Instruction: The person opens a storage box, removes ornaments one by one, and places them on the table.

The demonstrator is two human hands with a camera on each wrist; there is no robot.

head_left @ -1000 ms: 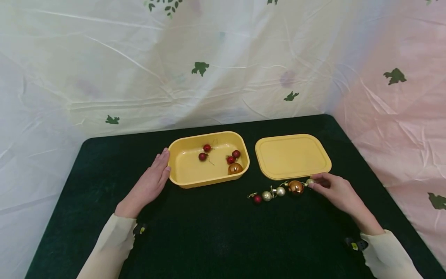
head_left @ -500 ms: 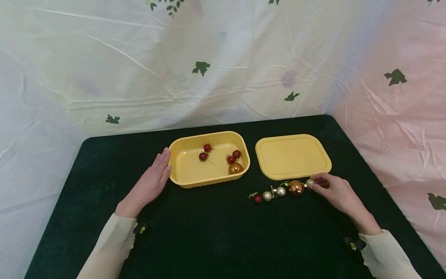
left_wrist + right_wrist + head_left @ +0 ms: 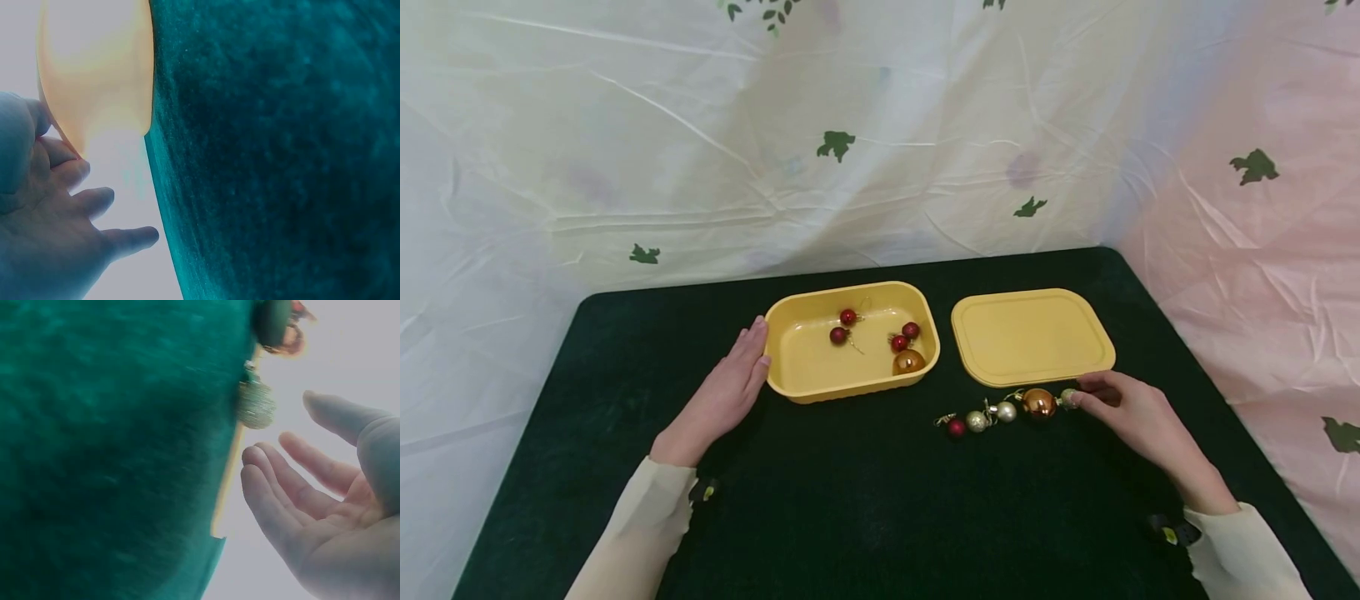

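Note:
My left hand point(image 3: 732, 379) rests its extended fingers against the left end of a yellow plastic box point(image 3: 808, 392). Inside the box lie several small red Christmas baubles point(image 3: 848, 317) and a larger copper bauble point(image 3: 909, 361). At the right end of a row of baubles on the table sits a glittery pale gold bauble point(image 3: 1068, 398). My right hand point(image 3: 1131, 412) is beside it, and the right wrist view shows the thumb and fingers spread apart from this bauble point(image 3: 256, 405). Leftward in the row are a copper bauble point(image 3: 1040, 403), two pale gold baubles point(image 3: 1006, 411) and a red bauble point(image 3: 956, 427).
A flat yellow lid point(image 3: 1033, 337) lies right of the box, just behind the bauble row. The table has a dark green cloth point(image 3: 880, 508). Pale patterned fabric point(image 3: 925, 150) hangs behind it, with pink fabric point(image 3: 1262, 250) on the right.
My right hand's fingers have parted from the glittery pale gold bauble and shifted slightly right, leaving more of it showing. The left hand stays against the box.

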